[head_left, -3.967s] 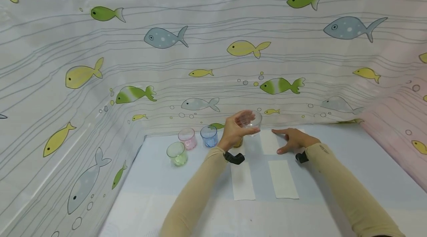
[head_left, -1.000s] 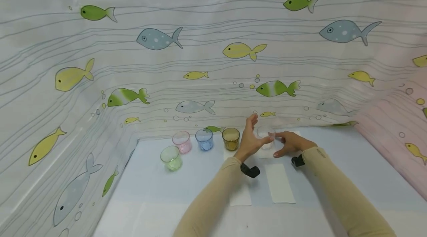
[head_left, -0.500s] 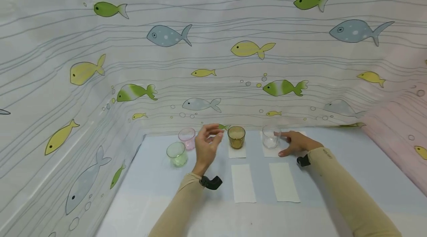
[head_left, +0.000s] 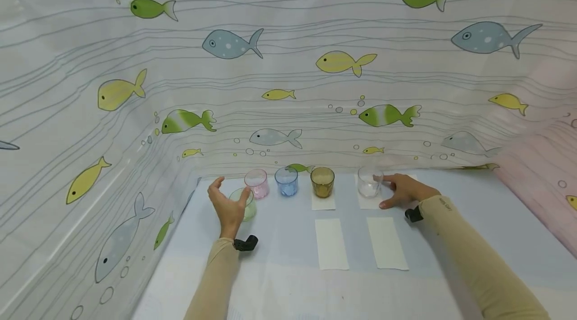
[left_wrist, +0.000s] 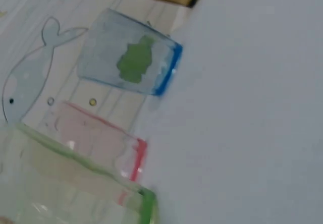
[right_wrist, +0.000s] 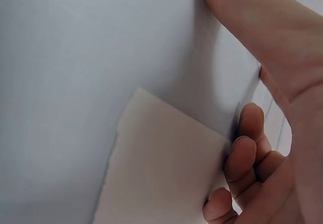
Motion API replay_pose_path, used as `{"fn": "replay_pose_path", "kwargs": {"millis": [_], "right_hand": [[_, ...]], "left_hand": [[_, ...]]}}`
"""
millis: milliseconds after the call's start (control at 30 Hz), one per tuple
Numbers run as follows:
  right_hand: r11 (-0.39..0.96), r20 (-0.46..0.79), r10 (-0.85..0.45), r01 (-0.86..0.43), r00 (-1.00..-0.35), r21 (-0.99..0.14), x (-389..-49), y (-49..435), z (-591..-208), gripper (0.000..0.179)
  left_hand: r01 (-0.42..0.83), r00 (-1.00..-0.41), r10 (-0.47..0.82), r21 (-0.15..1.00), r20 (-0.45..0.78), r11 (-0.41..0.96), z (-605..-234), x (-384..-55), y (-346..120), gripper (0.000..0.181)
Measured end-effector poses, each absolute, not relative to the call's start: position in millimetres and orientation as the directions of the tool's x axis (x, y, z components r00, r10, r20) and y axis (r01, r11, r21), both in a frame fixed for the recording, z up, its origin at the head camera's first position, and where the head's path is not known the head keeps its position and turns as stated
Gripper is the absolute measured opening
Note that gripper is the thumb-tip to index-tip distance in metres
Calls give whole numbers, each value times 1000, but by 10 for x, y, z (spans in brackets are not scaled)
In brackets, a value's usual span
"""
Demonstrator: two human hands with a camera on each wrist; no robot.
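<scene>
My left hand [head_left: 229, 209] is at the green glass [head_left: 246, 209] on the left, its fingers spread and thumb overlapping the rim in the head view. The same glass [left_wrist: 75, 183] fills the lower left of the left wrist view. Behind it stand a pink glass [head_left: 258, 185] and a blue glass [head_left: 287, 185]. An amber glass [head_left: 322, 183] stands on a white paper strip [head_left: 322, 204]. My right hand [head_left: 405, 191] rests beside a clear glass [head_left: 368, 183], fingertips at its side. In the right wrist view its fingertips [right_wrist: 241, 156] lie along a paper strip [right_wrist: 156, 163].
Two more white paper strips lie nearer the front, a left one [head_left: 331, 244] and a right one [head_left: 387, 243]. A fish-patterned sheet [head_left: 288, 79] rises behind and at both sides of the pale table [head_left: 270, 280].
My left hand set the clear glass down on a paper strip beside my right hand, let go, and moved left past the blue glass to the green glass. My right hand has stayed nearly still.
</scene>
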State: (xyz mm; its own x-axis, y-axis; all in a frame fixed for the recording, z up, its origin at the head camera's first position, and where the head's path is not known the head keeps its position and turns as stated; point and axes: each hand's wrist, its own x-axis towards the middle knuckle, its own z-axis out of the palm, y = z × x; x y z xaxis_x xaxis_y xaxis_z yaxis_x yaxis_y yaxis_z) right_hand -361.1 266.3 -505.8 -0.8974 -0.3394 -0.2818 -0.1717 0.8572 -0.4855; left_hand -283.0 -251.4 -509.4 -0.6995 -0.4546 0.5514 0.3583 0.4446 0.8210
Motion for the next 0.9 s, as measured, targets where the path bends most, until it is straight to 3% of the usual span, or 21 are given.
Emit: {"fn": "replay_pose_path", "kwargs": {"millis": [133,233,600,900], "right_hand": [[861,-297,-344,-173,-891,-479,-3620,2659,-5059,120],[864,-299,-350,-183,-888,-468,-3627,2656,-5056,120],[866,-298,-361,-199,-884,-458,-3608,2638,-4963,118],[875,-291,-371,-227,-882,-427,-3583,2606,-4935,114]], "left_hand": [[292,-826,-403,910,395,294,-5278,-2825,-2619,100],[298,-865,-350,930,359,218,-5344,-2830,-2634,100],[331,-911,-198,928,362,171,-5359,-2834,-2685,74],[261,-941,-178,952,288,159,-5360,-2799,-2715,74]]}}
